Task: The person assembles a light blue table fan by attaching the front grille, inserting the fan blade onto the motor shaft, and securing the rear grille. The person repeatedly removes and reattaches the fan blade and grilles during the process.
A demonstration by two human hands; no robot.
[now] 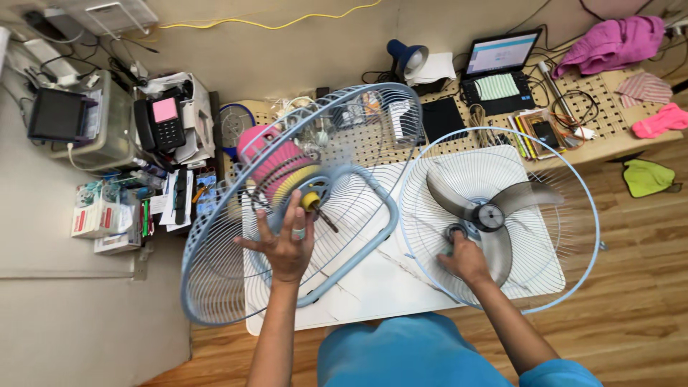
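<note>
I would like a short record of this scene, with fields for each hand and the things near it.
Left hand: open, fingers spread against the rear fan guard, beside the pink motor and its shaft
Right hand: on the front fan guard, at its centre hub, touching a small part there
Fan blade: grey, lying on the front guard
Surface: white table, wooden floor around

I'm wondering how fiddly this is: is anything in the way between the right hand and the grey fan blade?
Nothing visible does. The right hand rests at the hub of the round white wire fan guard, right beside the grey three-blade plastic fan blade lying inside it. The left hand holds the other guard.
</note>
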